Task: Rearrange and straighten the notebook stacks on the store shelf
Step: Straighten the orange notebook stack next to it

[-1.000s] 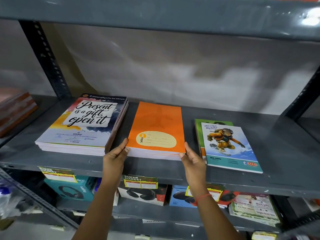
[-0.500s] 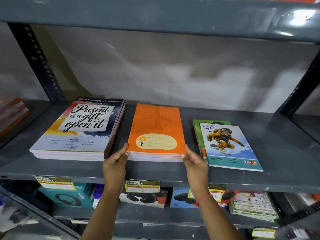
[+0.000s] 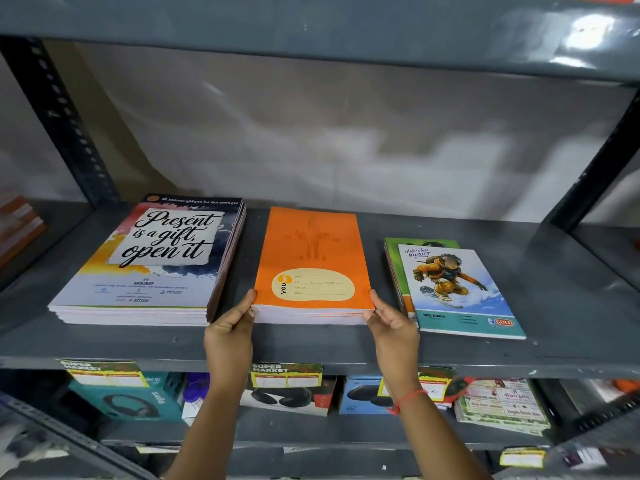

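I have both hands on the middle stack of orange paper-covered notebooks [image 3: 313,268], which lies flat on the grey metal shelf board [image 3: 311,344] with its near edge close to the board's front lip. My left hand [image 3: 229,336] clasps the stack's near left corner, thumb on the top cover and fingers curled against the side of the pages; my right hand [image 3: 393,332] does the same at the near right corner, so the stack is gripped between the two. A red thread band [image 3: 405,398] sits on my right wrist. Just outside my left hand lies the taller stack of large notebooks with a "Present is a gift, open it" cover [image 3: 152,261], a narrow strip of bare shelf between it and the orange stack. Just outside my right hand lies the low stack topped by a blue notebook with a snowboarding figure [image 3: 457,292], turned slightly askew over the green cover beneath it. Below my wrists, on the lower shelf, stand boxed headphones [image 3: 124,398] behind yellow price tags [image 3: 287,375] hung on the shelf edge.
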